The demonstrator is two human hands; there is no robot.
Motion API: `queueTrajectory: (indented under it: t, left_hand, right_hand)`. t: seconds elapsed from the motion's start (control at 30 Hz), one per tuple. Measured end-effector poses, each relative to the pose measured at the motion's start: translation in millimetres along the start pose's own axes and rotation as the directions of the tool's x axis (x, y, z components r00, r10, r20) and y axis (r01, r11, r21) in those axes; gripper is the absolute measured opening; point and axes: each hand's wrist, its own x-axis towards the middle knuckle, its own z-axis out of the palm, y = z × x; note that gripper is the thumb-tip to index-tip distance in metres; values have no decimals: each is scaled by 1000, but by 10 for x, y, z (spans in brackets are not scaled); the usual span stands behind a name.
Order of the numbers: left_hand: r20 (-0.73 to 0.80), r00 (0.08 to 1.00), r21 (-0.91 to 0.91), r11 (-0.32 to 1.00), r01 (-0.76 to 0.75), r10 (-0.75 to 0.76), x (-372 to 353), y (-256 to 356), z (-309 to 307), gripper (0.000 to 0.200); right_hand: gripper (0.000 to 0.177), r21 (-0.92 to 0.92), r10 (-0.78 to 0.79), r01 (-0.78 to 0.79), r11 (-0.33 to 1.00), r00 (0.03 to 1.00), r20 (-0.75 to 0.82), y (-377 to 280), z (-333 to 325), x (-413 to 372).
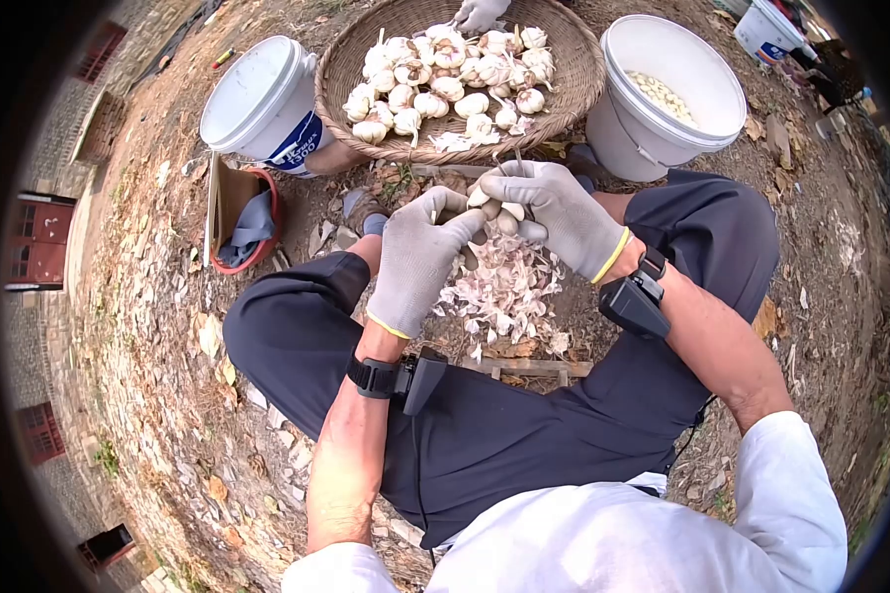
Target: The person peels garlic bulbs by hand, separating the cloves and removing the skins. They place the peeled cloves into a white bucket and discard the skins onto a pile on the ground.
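My left hand point(424, 249), in a grey glove with a yellow cuff, is closed with thumb and fingers at the garlic cloves point(510, 211). My right hand point(561, 214), gloved the same way, has its fingers wrapped round these cloves from the other side. Part of the garlic is hidden by the fingers. Below both hands lies a heap of papery garlic skins point(501, 295) on the ground between my legs. Just beyond them stands a round wicker basket point(338, 61) with several whole garlic bulbs point(448, 87) in it.
Another gloved hand point(482, 14) reaches into the basket's far side. A white bucket point(627, 130) with peeled cloves point(660, 96) stands right; another white bucket point(257, 99) stands left. A reddish tub point(267, 242) holds dark cloth. A low wooden piece point(529, 367) lies between my legs.
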Motion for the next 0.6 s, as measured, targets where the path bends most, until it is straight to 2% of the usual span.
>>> queueTrajectory:
  t: [0.13, 0.2, 0.23, 0.3, 0.47, 0.53, 0.6]
  left_hand:
    - [-11, 1000, 20, 1000, -10, 10, 11, -51, 2, 13]
    - [-29, 999, 146, 989, -23, 27, -6, -38, 22, 13]
    - [-29, 999, 145, 989, -22, 27, -2, -70, 15, 13]
    - [-6, 991, 242, 962, -125, 130, 8, -118, 2, 14]
    - [-10, 1000, 171, 985, -14, 16, -59, -22, 9, 15]
    - [-4, 1000, 157, 987, 15, -14, -68, -6, -4, 14]
    - [58, 998, -6, 1000, 7, -7, -79, 15, -36, 12]
  right_hand:
    - [24, -28, 16, -17, 999, 999, -34, 22, 17, 22]
    - [26, -54, -5, 2, 999, 999, -54, 36, 41, 11]
    - [28, -79, -26, 21, 997, 997, -74, 36, 53, 4]
    - [29, -95, -23, 17, 995, 997, -67, 27, 47, 1]
    - [23, -102, -23, 15, 995, 997, -71, 56, 9, 19]
    - [23, -59, 21, -21, 998, 1000, 1, 73, -26, 37]
    - [22, -38, 25, -24, 999, 999, 38, 82, -45, 35]
